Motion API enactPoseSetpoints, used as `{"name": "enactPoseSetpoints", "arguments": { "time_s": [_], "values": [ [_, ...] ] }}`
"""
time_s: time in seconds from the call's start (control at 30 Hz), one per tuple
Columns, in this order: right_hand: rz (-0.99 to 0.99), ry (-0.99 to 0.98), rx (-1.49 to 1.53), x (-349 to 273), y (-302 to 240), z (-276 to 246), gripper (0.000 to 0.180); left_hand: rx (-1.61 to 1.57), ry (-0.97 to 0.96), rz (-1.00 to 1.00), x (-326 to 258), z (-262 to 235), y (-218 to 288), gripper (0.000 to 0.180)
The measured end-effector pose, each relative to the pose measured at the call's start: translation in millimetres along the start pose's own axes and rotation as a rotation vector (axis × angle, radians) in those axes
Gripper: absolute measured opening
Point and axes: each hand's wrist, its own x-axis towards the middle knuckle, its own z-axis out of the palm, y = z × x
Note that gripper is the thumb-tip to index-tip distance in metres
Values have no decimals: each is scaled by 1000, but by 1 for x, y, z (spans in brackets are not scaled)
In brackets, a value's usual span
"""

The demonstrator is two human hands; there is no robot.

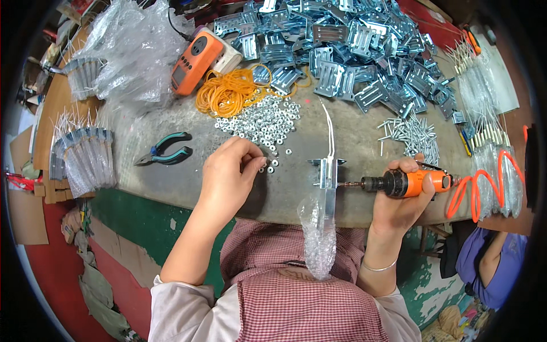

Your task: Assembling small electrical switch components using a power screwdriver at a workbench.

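My left hand (231, 171) is over the worktable with thumb and forefinger pinched together, beside a few loose nuts (273, 163) at the near edge of a pile of small nuts (265, 122). Whatever is between those fingertips is too small to make out. In my right hand (401, 208) is an orange and black power screwdriver (413, 182), held level with its bit pointing left. The bit's tip is at or very near a metal bracket (327, 171) at the table's front edge. A strip part with white wires (329, 128) runs through the bracket, its lower end in bubble wrap (320, 245).
Metal brackets (330, 34) are heaped at the back, screws (410, 137) at the right. Pliers (165, 149), yellow rubber bands (228, 94) and an orange socket meter (196, 62) lie left. Wrapped parts (85, 157) flank both sides. An orange coiled hose (476, 191) trails right, near another person's sleeve (496, 273).
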Motion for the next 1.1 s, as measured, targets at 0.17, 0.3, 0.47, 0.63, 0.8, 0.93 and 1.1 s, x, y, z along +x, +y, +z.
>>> {"name": "enactPoseSetpoints", "arguments": {
  "time_s": [0.17,0.3,0.47,0.63,0.8,0.93,1.1],
  "values": [
    [1,-18,-18,1,0,0,37,207,232,420,3,7,-1,11],
    [7,-28,21,1,0,-1,37,331,176,464,1,8,-1,15],
    [8,-50,13,1,1,-1,37,292,110,429,-13,3,6,16],
    [16,-38,34,1,0,-1,36,287,150,403,-7,10,2,14],
    [2,-30,8,1,0,0,35,193,2,124,5,2,8,12],
    [-2,-43,-12,1,1,0,35,157,47,175,6,6,3,14],
    [-4,-6,-9,1,0,3,35,291,101,412,5,15,4,15]
  ]
}}
